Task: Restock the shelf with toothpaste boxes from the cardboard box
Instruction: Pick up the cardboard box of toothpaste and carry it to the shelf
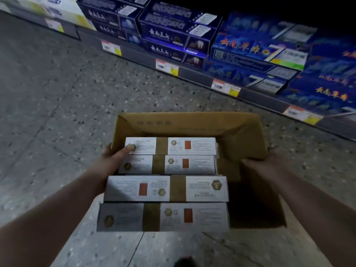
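Observation:
An open brown cardboard box (192,124) is held above the floor between my two hands. Inside lie several white toothpaste boxes (169,187) with gold bands and red patches, filling its left side. My left hand (113,157) grips the box's left wall, thumb lying on the farthest toothpaste box (192,145). My right hand (258,164) grips the right wall, fingers hooked over its rim. The low shelf (202,78) runs across the top right, stocked with dark blue toothpaste cartons (173,37).
Speckled grey floor (57,112) spreads to the left and under the box. Price tags (166,66) line the shelf edge. Pale yellow-white cartons (57,8) stand at the shelf's far left. The right half of the cardboard box is dark and holds nothing visible.

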The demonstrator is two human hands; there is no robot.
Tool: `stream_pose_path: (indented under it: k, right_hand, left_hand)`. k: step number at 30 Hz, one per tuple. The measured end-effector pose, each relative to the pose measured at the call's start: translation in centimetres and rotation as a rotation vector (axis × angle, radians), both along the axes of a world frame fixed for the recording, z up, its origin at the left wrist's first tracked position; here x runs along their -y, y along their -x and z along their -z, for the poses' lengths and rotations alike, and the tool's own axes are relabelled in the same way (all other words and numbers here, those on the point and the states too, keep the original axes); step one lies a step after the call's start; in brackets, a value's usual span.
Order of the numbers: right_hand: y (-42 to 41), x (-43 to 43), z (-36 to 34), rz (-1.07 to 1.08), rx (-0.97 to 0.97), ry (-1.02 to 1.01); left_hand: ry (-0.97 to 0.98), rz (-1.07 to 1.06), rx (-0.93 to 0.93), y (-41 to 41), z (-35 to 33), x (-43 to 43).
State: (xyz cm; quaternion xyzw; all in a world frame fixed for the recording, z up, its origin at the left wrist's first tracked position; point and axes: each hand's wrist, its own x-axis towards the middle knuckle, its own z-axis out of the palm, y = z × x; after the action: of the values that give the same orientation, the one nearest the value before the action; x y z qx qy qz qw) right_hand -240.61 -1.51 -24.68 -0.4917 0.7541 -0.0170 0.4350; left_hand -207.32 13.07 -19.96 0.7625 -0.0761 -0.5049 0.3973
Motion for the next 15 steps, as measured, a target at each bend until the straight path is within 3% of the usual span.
stream_pose_path:
  k: [7,15]
  right_hand:
    - [-1.5,0.2,4.7,0.009,0.01,-0.039]
    - [-1.8,-0.3,3.8,0.009,0.008,-0.049]
  left_hand:
    - [-0.054,-0.055,-0.01,-1.2,6.0,-0.6]
    - [-0.117,-0.001,0.055,-2.0,7.0,-1.4]
